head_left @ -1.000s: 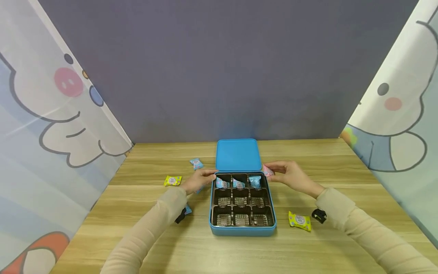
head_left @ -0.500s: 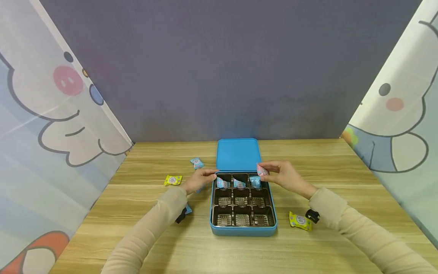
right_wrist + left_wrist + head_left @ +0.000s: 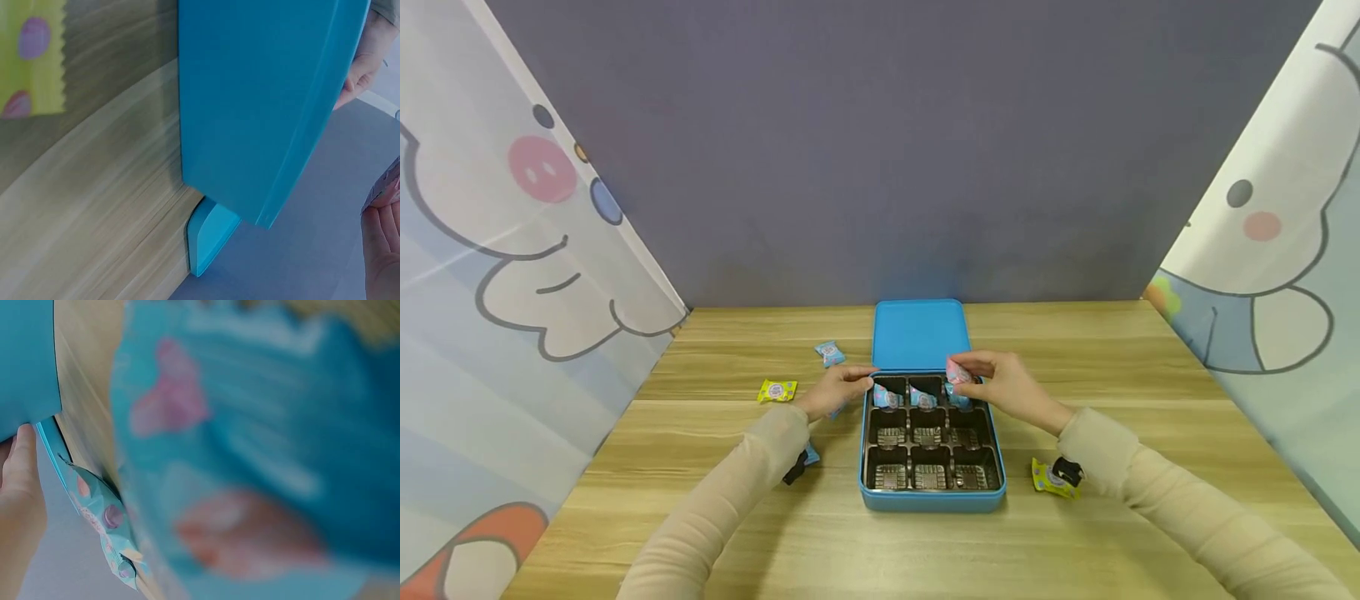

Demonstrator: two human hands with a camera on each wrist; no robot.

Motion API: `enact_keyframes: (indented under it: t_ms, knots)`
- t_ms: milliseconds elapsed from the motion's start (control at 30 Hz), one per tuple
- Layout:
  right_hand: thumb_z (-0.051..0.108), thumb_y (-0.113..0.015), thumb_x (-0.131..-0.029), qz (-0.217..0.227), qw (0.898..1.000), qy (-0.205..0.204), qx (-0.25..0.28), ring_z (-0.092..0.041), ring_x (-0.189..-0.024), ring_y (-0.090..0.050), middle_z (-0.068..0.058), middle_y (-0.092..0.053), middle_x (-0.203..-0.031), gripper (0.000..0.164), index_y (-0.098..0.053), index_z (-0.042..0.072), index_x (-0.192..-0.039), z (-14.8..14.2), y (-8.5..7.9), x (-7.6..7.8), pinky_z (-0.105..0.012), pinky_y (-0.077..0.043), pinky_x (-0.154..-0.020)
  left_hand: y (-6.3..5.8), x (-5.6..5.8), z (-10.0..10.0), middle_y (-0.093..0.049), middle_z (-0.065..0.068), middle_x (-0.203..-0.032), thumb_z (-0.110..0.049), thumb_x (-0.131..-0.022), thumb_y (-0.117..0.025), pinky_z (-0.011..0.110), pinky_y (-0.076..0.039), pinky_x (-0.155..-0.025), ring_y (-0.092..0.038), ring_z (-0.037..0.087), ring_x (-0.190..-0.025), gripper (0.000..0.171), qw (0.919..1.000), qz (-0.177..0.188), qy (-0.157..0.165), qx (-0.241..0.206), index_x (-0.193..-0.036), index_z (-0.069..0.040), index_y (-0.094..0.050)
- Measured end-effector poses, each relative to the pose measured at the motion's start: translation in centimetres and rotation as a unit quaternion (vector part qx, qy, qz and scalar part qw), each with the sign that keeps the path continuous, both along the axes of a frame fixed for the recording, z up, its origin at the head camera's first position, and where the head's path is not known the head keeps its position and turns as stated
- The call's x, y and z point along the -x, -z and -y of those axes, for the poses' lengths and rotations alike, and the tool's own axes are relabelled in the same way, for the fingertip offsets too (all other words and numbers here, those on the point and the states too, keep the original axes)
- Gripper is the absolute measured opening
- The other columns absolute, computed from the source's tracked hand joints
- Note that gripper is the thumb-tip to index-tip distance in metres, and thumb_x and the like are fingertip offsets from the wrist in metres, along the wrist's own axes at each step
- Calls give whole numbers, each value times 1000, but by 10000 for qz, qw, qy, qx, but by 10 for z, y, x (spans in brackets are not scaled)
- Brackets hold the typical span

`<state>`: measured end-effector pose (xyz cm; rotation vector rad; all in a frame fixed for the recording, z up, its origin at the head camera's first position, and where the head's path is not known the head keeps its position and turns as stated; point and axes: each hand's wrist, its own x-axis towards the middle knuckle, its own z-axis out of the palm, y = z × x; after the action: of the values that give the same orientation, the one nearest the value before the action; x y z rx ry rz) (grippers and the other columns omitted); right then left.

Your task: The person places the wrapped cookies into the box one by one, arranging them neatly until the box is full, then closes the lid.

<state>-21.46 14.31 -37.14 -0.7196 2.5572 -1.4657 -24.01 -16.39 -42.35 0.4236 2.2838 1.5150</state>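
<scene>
A blue tin [image 3: 931, 502] with a black divided tray stands in the middle, its lid [image 3: 920, 333] lying behind it. Three blue-wrapped candies sit in the back row; the left candy [image 3: 887, 397] and middle candy [image 3: 922, 398] show well, while the right candy [image 3: 957, 396] is partly covered. My right hand [image 3: 1011, 385] pinches a pink-wrapped candy [image 3: 957, 372] above the back-right compartment. The left hand [image 3: 835, 390] rests its fairly straight fingers against the tin's back-left corner. In the right wrist view, the pink candy [image 3: 389, 184] shows at the fingertips.
Left of the tin lie a yellow candy [image 3: 777, 391] and a blue candy [image 3: 830, 353], with other blue wrappers partly hidden by the left arm. Another yellow candy [image 3: 1048, 479] lies to the right, partly behind the right wrist's black camera. A grey panel [image 3: 910, 150] backs the wooden table.
My right hand has carried the pink candy leftward from beside the tin's right edge to over the back-right compartment. The left hand has stayed at the tin's corner.
</scene>
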Motion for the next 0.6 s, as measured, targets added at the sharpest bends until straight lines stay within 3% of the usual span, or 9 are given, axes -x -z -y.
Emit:
enact_keyframes:
  t_ms: [300,600]
  knots:
    - [15,-73,-78,-174,9997,-176,-77,-29,-104,-61,-17,-63,-113,47,-59,1,-120,15,-2,0,-32,-54,-85,6,3,2,-38,15,-142,-25,-95,-50,39,-44,-101,-47,33,-123,45,9999,79,-111,25,-136,-6,-44]
    - [16,-74,-77,250,9996,-98,-25,-26,-108,-59,-12,-62,-116,48,-58,7,-121,30,-10,-1,-33,-52,-88,8,4,4,-36,16,-144,-26,-96,-48,40,-41,-102,-44,33,-125,46,10000,43,32,-20,-137,-6,-42]
